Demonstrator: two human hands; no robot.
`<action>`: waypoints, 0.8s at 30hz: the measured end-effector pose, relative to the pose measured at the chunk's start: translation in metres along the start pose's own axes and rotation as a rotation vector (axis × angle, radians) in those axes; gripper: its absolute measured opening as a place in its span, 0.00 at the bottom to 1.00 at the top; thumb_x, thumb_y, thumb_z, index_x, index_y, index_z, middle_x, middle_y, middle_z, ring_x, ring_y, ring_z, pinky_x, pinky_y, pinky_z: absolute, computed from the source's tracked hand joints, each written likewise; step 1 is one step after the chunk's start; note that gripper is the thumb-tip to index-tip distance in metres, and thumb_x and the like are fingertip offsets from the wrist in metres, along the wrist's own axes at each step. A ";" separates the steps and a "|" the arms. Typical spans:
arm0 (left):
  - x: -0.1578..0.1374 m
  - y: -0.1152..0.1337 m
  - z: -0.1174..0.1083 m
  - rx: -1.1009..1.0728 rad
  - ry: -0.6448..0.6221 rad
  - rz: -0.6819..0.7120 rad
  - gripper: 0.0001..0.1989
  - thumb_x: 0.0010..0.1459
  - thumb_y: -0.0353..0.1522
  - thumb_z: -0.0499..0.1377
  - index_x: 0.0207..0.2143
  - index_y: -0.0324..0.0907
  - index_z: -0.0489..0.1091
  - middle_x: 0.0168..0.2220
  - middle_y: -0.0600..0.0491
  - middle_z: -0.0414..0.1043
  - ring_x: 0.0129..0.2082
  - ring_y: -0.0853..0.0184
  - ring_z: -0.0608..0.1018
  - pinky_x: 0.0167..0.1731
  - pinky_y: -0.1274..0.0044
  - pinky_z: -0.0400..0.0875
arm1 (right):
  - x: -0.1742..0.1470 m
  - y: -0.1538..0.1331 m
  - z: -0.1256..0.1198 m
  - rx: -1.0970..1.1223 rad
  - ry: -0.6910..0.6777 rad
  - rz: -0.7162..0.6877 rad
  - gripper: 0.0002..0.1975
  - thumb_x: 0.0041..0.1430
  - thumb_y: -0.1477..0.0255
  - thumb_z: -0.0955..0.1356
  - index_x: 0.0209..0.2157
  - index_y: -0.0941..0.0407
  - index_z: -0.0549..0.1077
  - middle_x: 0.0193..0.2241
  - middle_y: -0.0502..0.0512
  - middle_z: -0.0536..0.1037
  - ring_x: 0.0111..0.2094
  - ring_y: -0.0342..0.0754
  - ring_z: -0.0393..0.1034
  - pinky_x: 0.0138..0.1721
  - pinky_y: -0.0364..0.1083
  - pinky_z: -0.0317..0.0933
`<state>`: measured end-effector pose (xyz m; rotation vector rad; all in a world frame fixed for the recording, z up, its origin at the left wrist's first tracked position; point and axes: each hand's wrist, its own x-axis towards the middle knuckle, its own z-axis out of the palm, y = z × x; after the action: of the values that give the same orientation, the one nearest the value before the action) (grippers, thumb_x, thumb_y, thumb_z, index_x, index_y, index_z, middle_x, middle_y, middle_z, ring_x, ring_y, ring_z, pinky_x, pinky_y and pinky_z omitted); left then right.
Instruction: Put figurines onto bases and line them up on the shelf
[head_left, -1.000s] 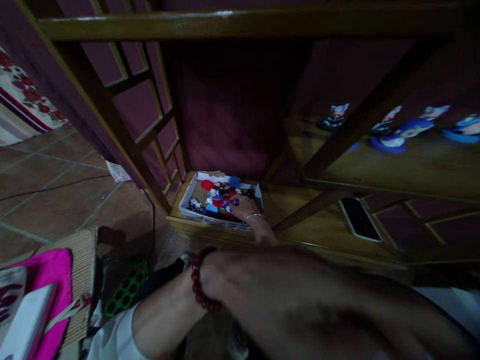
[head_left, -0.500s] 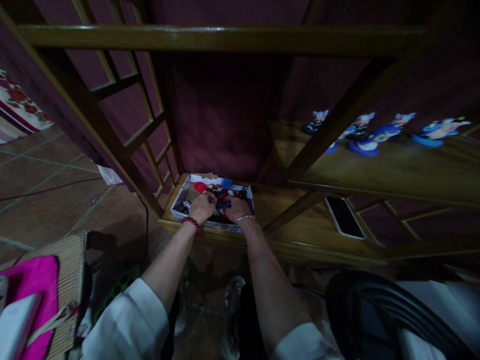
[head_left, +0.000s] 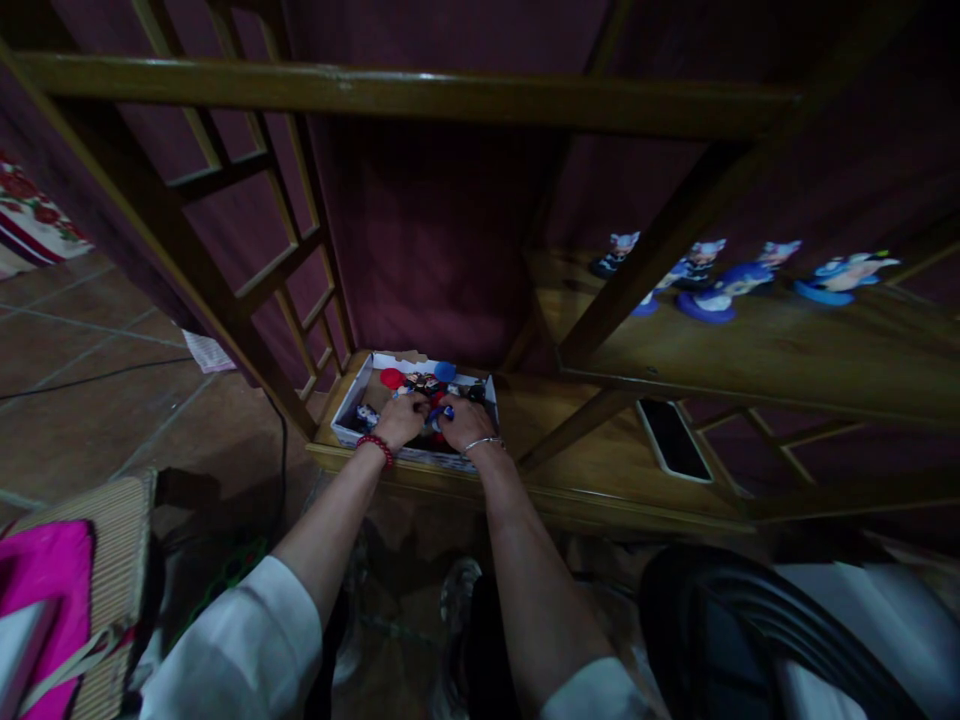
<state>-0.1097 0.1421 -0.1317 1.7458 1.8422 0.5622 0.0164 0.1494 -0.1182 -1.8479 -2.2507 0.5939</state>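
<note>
Both my hands reach into a shallow white cardboard box (head_left: 352,408) standing on the low wooden shelf. Small figurines (head_left: 424,381) lie jumbled inside it, along with a round red piece (head_left: 391,378) and a round blue piece (head_left: 445,371). My left hand (head_left: 402,420), with a red bead bracelet at the wrist, has its fingers curled inward over the pile. My right hand (head_left: 465,422), wearing a silver bangle, closes its fingers on a small blue figurine (head_left: 440,414). What the left fingers hold, if anything, is hidden.
Several blue and white figurines (head_left: 709,300) stand on the higher shelf at right. A phone (head_left: 675,440) lies on the low shelf. Wooden bars (head_left: 420,95) cross above and beside the box. A pink cloth (head_left: 52,570) is at lower left, a black bag-like object (head_left: 697,610) at lower right.
The view has shifted slightly, so most things sit a little further left. Both hands stay in the box, with small finger movements around the blue figurine.
</note>
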 end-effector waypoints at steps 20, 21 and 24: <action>0.003 0.006 0.012 -0.662 -0.049 -0.261 0.04 0.50 0.29 0.51 0.28 0.38 0.64 0.26 0.52 0.67 0.26 0.71 0.71 0.26 0.80 0.68 | -0.003 -0.001 -0.009 0.029 0.011 -0.065 0.19 0.51 0.70 0.63 0.47 0.50 0.63 0.40 0.53 0.73 0.40 0.48 0.67 0.39 0.43 0.58; 0.002 0.007 0.011 -0.752 -0.048 -0.300 0.04 0.50 0.28 0.51 0.29 0.37 0.64 0.27 0.52 0.67 0.26 0.71 0.71 0.26 0.80 0.69 | -0.003 0.000 -0.008 0.035 0.010 -0.060 0.19 0.50 0.70 0.63 0.47 0.51 0.63 0.40 0.53 0.73 0.40 0.48 0.67 0.39 0.43 0.58; -0.001 0.013 0.007 -0.933 -0.047 -0.369 0.08 0.51 0.25 0.49 0.33 0.37 0.64 0.28 0.52 0.67 0.28 0.72 0.71 0.27 0.79 0.71 | -0.001 0.004 -0.008 0.062 0.013 -0.045 0.17 0.50 0.70 0.64 0.44 0.52 0.65 0.39 0.54 0.73 0.40 0.47 0.67 0.40 0.44 0.58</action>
<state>-0.0953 0.1422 -0.1285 0.7759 1.4367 0.9976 0.0226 0.1507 -0.1125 -1.7625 -2.2328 0.6352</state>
